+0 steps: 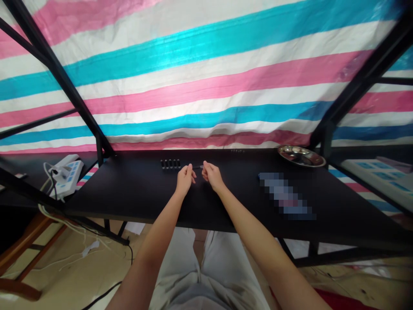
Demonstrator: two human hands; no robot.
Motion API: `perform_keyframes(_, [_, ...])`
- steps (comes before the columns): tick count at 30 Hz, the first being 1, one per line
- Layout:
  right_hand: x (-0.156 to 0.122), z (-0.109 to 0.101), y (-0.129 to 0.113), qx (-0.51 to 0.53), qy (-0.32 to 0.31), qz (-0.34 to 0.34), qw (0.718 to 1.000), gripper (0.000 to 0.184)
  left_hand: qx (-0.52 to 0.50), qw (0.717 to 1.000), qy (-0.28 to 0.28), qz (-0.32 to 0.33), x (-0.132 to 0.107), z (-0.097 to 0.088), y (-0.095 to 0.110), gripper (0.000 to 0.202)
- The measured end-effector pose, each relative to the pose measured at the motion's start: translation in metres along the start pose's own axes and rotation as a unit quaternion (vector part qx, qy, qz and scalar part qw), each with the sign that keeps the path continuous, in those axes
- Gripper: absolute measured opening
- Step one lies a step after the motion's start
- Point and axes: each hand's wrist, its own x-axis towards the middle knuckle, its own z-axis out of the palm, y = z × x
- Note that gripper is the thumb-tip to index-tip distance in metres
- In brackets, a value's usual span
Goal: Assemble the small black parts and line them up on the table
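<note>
Above the middle of the black table, my left hand [185,180] and my right hand [211,175] face each other, a short gap apart. A thin dark rod [198,167] with a greyish end near the right hand spans that gap. Fingers of both hands are closed in a pinch at its two ends; its exact kind is too small to make out. Just left of my left hand stands a row of several short black cylinders [170,164] with light tips. Farther back, to the right of my hands, lie several tiny silvery pieces [238,151].
The black table [129,189] has a shiny round metal dish [301,156] at its back right. A pixelated flat object [285,196] lies nearer on the right. White power strips [69,176] with cables sit at the left. Striped sheeting [206,86] hangs behind, between black frame bars.
</note>
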Motion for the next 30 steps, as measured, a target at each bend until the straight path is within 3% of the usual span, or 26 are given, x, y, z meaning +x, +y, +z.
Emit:
perform_keyframes(8, [0.006, -0.008, 0.004, 0.009, 0.114, 0.004, 0.993, 0.047, -0.036, 0.999, 0.01, 0.004, 0.003, -0.001, -0.001, 0.039])
perform_keyframes(13, [0.008, -0.011, 0.003, -0.007, 0.157, -0.038, 0.987, 0.045, -0.031, 0.999, 0.005, -0.014, 0.001, -0.001, 0.002, 0.036])
perform_keyframes(18, [0.008, -0.009, 0.004, -0.051, 0.053, -0.049, 0.996, 0.041, -0.021, 0.998, -0.048, -0.029, 0.0, -0.001, 0.004, 0.036])
perform_keyframes(24, [0.005, -0.006, 0.008, -0.054, -0.058, -0.01, 0.997, 0.038, -0.044, 0.999, -0.012, -0.027, 0.001, -0.002, 0.004, 0.035])
perform_keyframes(30, [0.003, -0.01, 0.002, -0.086, -0.115, -0.006, 0.99, 0.036, -0.051, 0.999, 0.006, -0.017, 0.003, -0.004, 0.003, 0.032])
